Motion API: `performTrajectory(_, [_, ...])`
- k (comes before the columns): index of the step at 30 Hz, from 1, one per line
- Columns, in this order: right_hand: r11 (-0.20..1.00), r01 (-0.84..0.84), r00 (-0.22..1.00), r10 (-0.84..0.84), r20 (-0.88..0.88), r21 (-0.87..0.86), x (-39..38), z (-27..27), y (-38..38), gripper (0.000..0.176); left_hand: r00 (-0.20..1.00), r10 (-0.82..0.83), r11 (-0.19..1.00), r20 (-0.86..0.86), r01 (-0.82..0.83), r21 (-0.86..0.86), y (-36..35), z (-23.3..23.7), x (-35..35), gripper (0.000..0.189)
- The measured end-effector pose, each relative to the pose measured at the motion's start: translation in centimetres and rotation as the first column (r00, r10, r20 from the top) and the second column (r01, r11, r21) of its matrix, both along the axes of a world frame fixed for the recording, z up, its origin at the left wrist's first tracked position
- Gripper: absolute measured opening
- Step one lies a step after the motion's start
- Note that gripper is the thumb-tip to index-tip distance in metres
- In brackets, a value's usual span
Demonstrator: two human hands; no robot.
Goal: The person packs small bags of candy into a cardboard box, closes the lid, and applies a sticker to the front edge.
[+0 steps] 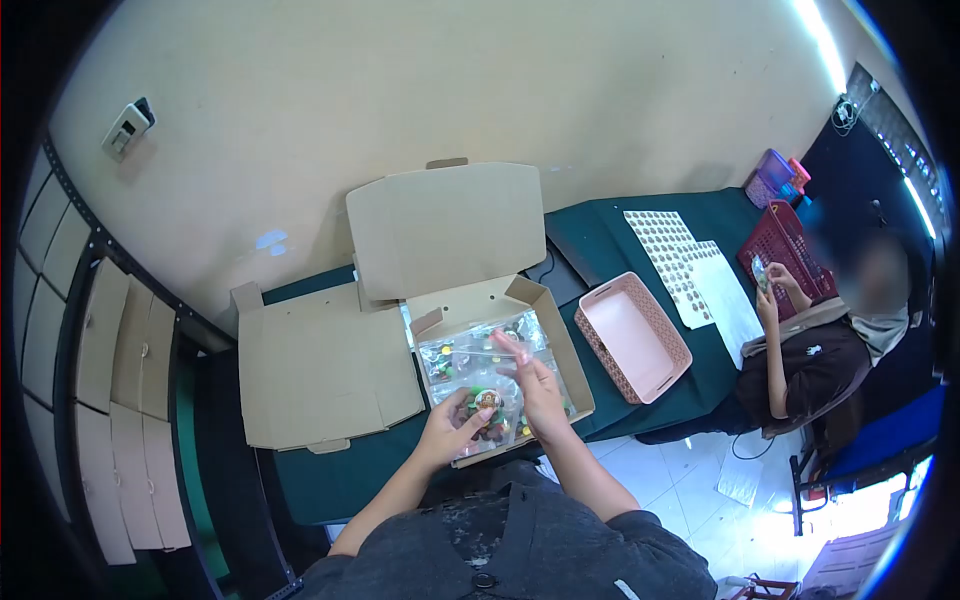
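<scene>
My left hand [450,432] is closed on a clear plastic bag [482,424] filled with small green, red and brown pieces. The thumb presses beside a round sticker [488,399] on its front. Just to the right, my right hand [540,395] has its fingers stretched out over the bag's upper part, thumb apart from them; whether they touch the plastic is hard to tell. Both hands are above an open cardboard box [575,385], where more clear bags [440,358] of colourful pieces lie. The box's lid [447,225] stands raised against the wall.
Left of the box lies an unfolded cardboard box [320,370]. A pink basket [640,335] stands to the right, near sticker sheets [665,255] on the green-covered table [590,222]. Beyond, a co-worker [800,365] sits holding a small packet, beside a dark red basket [785,240]. Shelved boxes [125,400] stand left.
</scene>
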State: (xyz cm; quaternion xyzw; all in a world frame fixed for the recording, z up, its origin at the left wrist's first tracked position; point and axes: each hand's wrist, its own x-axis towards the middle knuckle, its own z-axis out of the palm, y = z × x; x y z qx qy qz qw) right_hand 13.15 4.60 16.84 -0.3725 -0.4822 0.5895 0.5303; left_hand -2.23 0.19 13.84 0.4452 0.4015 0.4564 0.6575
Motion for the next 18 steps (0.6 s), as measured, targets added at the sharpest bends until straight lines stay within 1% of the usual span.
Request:
performTrajectory(1, [1.0,-0.025,0.997,0.025,0.072,0.007,-0.2,-0.2,-0.3,0.035,1.0,0.006,1.0,-0.002,-0.006,-0.003,0.2,0.3,0.1,0.041])
performTrajectory(3, [0.997,-0.07,0.975,0.064,0.212,0.019,-0.8,-0.8,-1.5,0.04,0.989,0.132,0.99,0.073,-0.127,-0.061,0.4,0.6,0.2,0.034])
performTrajectory(4, [0.994,-0.092,0.99,0.097,0.104,-0.053,-1.2,-1.7,-1.9,0.043,0.989,0.15,0.988,0.0,-0.15,-0.035,0.4,0.2,0.1,0.032])
performTrajectory(5, [0.994,-0.092,0.99,0.098,0.104,-0.054,-1.1,-1.9,-2.0,0.043,0.989,0.151,0.988,0.0,-0.151,-0.037,0.5,-0.2,0.0,0.032])
performTrajectory(7, [0.929,-0.184,0.971,0.223,0.089,-0.321,-0.8,-1.6,-2.4,0.043,0.988,0.148,0.989,-0.038,-0.147,0.029,0.5,-0.8,0.0,0.03])
performTrajectory(8, [0.956,-0.142,0.979,0.175,0.109,-0.257,-1.1,-1.5,-2.5,0.041,0.988,0.147,0.989,-0.039,-0.146,0.025,0.4,-0.8,0.0,0.03])
performTrajectory(9, [0.955,-0.142,0.979,0.175,0.107,-0.26,-1.1,-1.7,-2.5,0.041,0.988,0.15,0.988,0.024,-0.15,0.025,0.4,-0.7,0.0,0.027])
performTrajectory(10, [0.949,-0.145,0.987,0.16,0.031,-0.28,-1.2,-2.0,-2.4,0.039,0.984,0.153,0.988,0.087,-0.155,0.024,0.5,-0.7,0.0,0.025])
performTrajectory(11, [0.942,-0.15,0.989,0.144,-0.044,-0.301,-1.2,-2.2,-2.4,0.038,0.984,0.156,0.987,0.084,-0.158,0.021,0.5,-0.6,0.1,0.025])
performTrajectory(12, [0.943,-0.166,0.983,0.181,0.025,-0.289,-1.2,-1.7,-2.4,0.035,0.981,0.181,0.983,0.07,-0.183,0.025,0.5,-0.7,0.1,0.022])
performTrajectory(13, [0.941,-0.172,0.982,0.187,0.023,-0.291,-1.2,-1.6,-2.5,0.035,0.977,0.207,0.978,0.055,-0.208,0.029,0.5,-0.7,0.1,0.02])
performTrajectory(15, [0.946,-0.194,0.967,0.229,0.114,-0.258,-1.4,-1.7,-2.7,0.034,0.974,0.221,0.975,0.043,-0.222,0.023,0.2,-0.8,0.0,0.019])
performTrajectory(17, [0.921,-0.189,0.979,0.203,0.005,-0.342,-1.7,-1.6,-2.9,0.034,0.971,0.239,0.971,0.026,-0.239,0.024,0.1,-0.8,0.0,0.02])
performTrajectory(18, [0.923,-0.168,0.984,0.177,-0.005,-0.345,-1.8,-1.4,-3.0,0.033,0.946,0.324,0.943,0.027,-0.325,0.073,0.2,-1.1,0.5,0.025])
